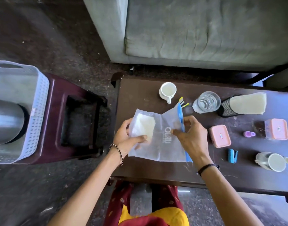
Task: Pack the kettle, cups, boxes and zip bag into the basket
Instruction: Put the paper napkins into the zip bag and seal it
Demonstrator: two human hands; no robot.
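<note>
A frosted zip bag (162,144) with a blue zip strip lies on the dark table (140,170), with folded white tissues inside at its left end. My left hand (128,141) grips that end over the tissues. My right hand (191,136) pinches the blue strip at the bag's right edge. A steel kettle (6,121) stands inside the white perforated basket (40,101) at the far left. A white cup (167,91) stands upright behind the bag. Another white cup (273,161) lies on its side at the right. Two pink-lidded boxes (220,136) (278,129) sit to the right.
The basket rests on a maroon plastic stool (78,118) left of the table. On the table are also a clear glass (207,102), a black mesh holder with tissues (238,105), a blue stapler (232,155), a small purple bottle (249,134) and pens (183,101). A grey sofa (205,30) stands behind.
</note>
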